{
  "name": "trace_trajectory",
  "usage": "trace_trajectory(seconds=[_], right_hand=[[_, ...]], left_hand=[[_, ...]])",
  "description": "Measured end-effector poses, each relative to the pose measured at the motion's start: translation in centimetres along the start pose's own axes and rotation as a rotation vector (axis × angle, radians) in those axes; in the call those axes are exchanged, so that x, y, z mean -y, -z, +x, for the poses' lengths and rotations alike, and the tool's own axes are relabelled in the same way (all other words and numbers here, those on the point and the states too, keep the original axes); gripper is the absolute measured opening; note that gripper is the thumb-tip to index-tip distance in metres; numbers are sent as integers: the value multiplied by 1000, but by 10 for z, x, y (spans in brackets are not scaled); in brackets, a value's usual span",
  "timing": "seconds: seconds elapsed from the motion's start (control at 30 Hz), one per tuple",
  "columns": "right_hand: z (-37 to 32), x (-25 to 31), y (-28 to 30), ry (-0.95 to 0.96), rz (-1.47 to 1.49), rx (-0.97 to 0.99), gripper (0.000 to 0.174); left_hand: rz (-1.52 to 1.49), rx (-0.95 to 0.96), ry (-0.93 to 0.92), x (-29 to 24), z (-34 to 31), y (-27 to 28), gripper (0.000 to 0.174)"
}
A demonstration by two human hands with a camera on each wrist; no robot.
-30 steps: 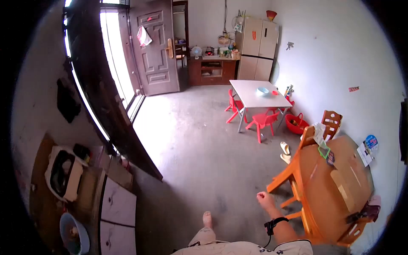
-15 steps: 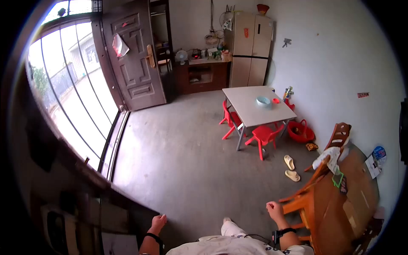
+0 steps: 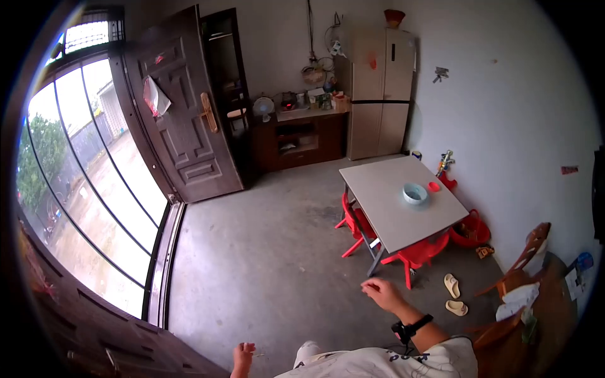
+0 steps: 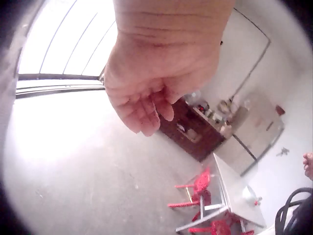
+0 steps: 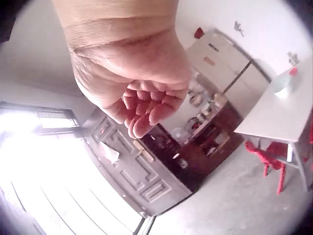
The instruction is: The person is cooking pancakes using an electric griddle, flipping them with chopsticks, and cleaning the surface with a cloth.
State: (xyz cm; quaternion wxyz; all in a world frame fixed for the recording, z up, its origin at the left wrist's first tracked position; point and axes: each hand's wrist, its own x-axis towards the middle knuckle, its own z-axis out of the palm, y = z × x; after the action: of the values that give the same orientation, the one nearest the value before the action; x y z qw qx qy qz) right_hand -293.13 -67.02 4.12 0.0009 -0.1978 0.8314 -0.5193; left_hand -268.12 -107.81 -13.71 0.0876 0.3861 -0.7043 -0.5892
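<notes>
My left hand (image 3: 242, 360) hangs low at the bottom of the head view, close by the dark door leaf at the left. In the left wrist view its fingers (image 4: 142, 117) are loosely curled with nothing visible in them. My right hand (image 3: 383, 295) is held out in front of my body, over the floor. Its fingers (image 5: 142, 125) curl loosely, and no object shows in the palm. The nearest furniture ahead of it is a pale table (image 3: 391, 233), which bears a light blue bowl (image 3: 414, 194) and a small red dish (image 3: 434, 186).
Red chairs (image 3: 416, 255) stand around the table, and a red basket (image 3: 472, 230) is beside it. Slippers (image 3: 452, 285) lie on the floor. Wooden chairs (image 3: 523, 264) flank the right side. A barred doorway (image 3: 94, 189), brown door (image 3: 183, 120), cabinet (image 3: 302, 148) and fridge (image 3: 381, 94) lie beyond.
The view has moved forward into the room, so the table and fridge appear closer. The left hand came into view and then sank lower; the right hand swung forward and inward.
</notes>
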Motion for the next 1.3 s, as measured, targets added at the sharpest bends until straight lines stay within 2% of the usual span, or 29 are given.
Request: trace_trajectory(seconds=[0.07,0.1,0.17,0.2,0.3,0.33,0.4,0.43,0.5,0.6,0.63,0.67,0.73,0.83,0.93,1.0,1.03,1.07,1.13,1.2,1.3], right_hand=[[67,12,-21,84,28,146,12],[91,11,-31,89,27,149,12],[150,5,-52,277,-33,172,12],[167,-2,-62,272,-21,173,12],[242,-19,-77,72,81,186,12],[263,-25,-77,65,76,185,12],[309,-34,-75,47,85,144,11],[329,-25,-69,124,93,66,11],[364,-24,-55,81,54,8,10],[424,-68,-43,66,-63,-143,11],[445,-81,-37,46,-67,-148,10],[468,-92,-34,27,-70,-153,10],[517,-111,-27,-2,-34,-172,10],[601,-144,-17,-38,13,-188,9],[694,-156,-16,-84,27,-152,10],[762,-158,-27,27,107,-107,10],[793,-155,-29,20,102,-97,10],[822,-151,-31,65,40,-22,10],[880,-152,-32,122,-26,47,10],[929,-161,-34,232,-89,51,10],[989,-194,-32,149,-6,-5,9]], left_hand=[[-79,-24,66,4,36,7,26],[-155,-43,115,12,54,9,24],[-129,-47,98,35,113,2,23],[-92,-49,86,53,138,4,23],[-59,-106,-7,-53,196,-26,20],[-35,-99,-51,-112,216,-41,21],[-92,40,-103,-175,278,-63,22],[-50,97,-132,-207,309,-79,21],[0,211,-213,-267,365,-114,20],[191,299,-373,-346,442,-177,23],[191,301,-361,-368,462,-199,23],[188,304,-366,-380,490,-215,23],[308,317,-509,-399,535,-249,23],[384,267,-440,-428,577,-281,23],[330,242,-494,-447,622,-296,21],[244,187,-367,-456,659,-299,19],[275,119,-439,-464,677,-303,19],[276,53,-483,-445,707,-308,20],[163,58,-352,-479,730,-321,20],[156,50,-323,-499,771,-347,20],[271,115,-388,-527,839,-383,20]])
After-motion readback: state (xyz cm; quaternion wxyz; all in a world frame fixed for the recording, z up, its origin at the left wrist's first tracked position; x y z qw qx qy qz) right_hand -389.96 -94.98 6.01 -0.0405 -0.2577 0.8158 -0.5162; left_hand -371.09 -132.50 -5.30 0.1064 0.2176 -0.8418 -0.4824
